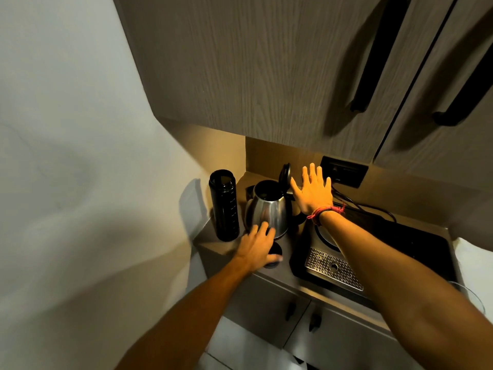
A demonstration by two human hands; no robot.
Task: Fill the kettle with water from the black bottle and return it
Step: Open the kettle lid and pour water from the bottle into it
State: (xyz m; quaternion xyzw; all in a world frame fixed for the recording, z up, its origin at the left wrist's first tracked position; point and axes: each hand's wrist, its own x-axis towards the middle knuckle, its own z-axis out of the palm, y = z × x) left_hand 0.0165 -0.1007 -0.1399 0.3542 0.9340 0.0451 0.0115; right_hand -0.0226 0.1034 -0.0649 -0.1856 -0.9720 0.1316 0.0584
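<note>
Left hand (257, 243): low at the kettle's foot, fingers loosely spread, fingertips touching the steel wall; it covers a small black round thing on the counter, gripping nothing that I can make out.
Right hand (313, 192): flat, fingers fanned apart, hovering just behind the raised lid, empty.
Kettle (268, 209): upright on the counter (213, 244), in the corner, between the bottle and the black tray.
Lid (284, 174): black, tipped up on its hinge, mouth wide open.
Black bottle (224, 205): upright just left of the kettle, apart from it, mouth uncapped and dark inside.
Black round thing (273, 256): half hidden under the left palm, possibly the bottle's cap; can't say for sure.
Done so far: bottle opened, kettle opened, both standing ready, by the look of it.
Water level: kettle's interior is black shadow, so poured or not, I can't tell.
Left to do: likely shut the lid and cap the bottle, at the least.
Kettle's look: polished steel belly catching warm light, black handle facing right.
Tray (400, 236): black, with a perforated metal grille, beside the kettle.
</note>
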